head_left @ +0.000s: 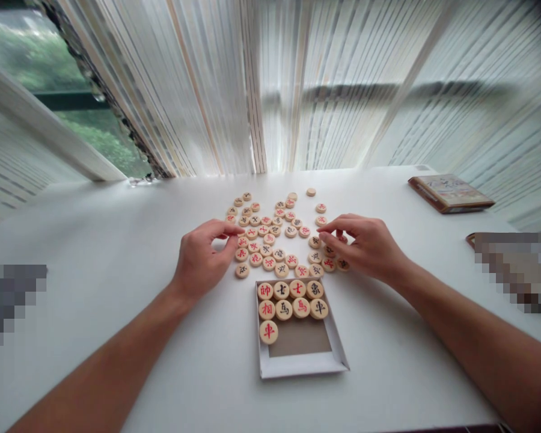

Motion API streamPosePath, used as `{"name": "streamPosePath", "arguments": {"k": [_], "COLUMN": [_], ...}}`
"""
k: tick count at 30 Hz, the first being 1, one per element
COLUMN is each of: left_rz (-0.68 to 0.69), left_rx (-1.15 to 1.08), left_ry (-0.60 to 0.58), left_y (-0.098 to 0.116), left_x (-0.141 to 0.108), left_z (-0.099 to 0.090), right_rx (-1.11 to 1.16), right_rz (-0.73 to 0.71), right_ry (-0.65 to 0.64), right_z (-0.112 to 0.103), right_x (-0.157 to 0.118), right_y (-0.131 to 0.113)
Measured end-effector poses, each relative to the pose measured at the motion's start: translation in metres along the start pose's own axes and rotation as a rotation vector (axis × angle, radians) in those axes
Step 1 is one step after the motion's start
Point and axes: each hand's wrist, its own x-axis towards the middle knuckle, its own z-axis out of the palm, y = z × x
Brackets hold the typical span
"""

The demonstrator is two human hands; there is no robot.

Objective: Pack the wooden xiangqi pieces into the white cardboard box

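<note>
My left hand [210, 255] is at the left edge of a spread of round wooden Chinese chess pieces [269, 239]. Its thumb and index fingertip are slightly apart, close to a partly covered piece. Opposite, my right hand [363, 243] hovers over the right side of the spread, thumb and index finger parted beside a black-marked piece [314, 242]. Some pieces below its palm are partly hidden. Nearer to me is a shallow white box tray [304, 364], with two full rows of pieces and one red-marked piece [268, 332] at the left of the third row.
A flat brown box [451, 192] with a printed top lies at the back right of the white table [117, 240]. Another flat item [518, 270], partly blurred out, is at the right edge. Striped curtains [333, 90] hang behind the table.
</note>
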Motion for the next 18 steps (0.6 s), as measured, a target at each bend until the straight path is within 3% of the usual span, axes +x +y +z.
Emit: {"name": "streamPosePath", "arguments": {"k": [18], "left_rz": [0.033], "left_rx": [-0.04], "left_ry": [-0.084], "left_y": [0.01], "left_x": [-0.0044], "left_z": [0.0055], "right_rx": [-0.033], "right_rz": [0.031], "right_ry": [-0.024], "right_z": [-0.0002], "right_x": [-0.0009], "right_y": [-0.0015]}}
